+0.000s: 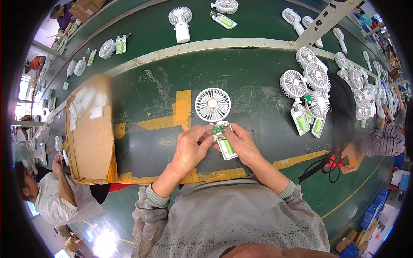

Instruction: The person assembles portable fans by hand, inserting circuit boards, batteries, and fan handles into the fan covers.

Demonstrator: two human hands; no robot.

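Note:
A white handheld fan (212, 104) lies in front of me on the dark green work table, its round grille pointing away from me. Its handle is uncovered, showing a green circuit board (219, 129) near the neck and a light green battery cell (226, 146) below. My left hand (189, 145) is closed, thumb and fingers pinched at the board's left edge. With its thumb over the handle's right side, my right hand (243, 145) grips the fan. Thin wires run near the board, but their ends are hidden by my fingers.
On the right stands a cluster of white fans (316, 76), some with uncovered handles, beside a black bag (342, 101). To the left is a cardboard tray (91, 146) with white plastic parts (97, 112). A metal rail (232, 43) borders a belt carrying more fans. Co-workers sit on both sides.

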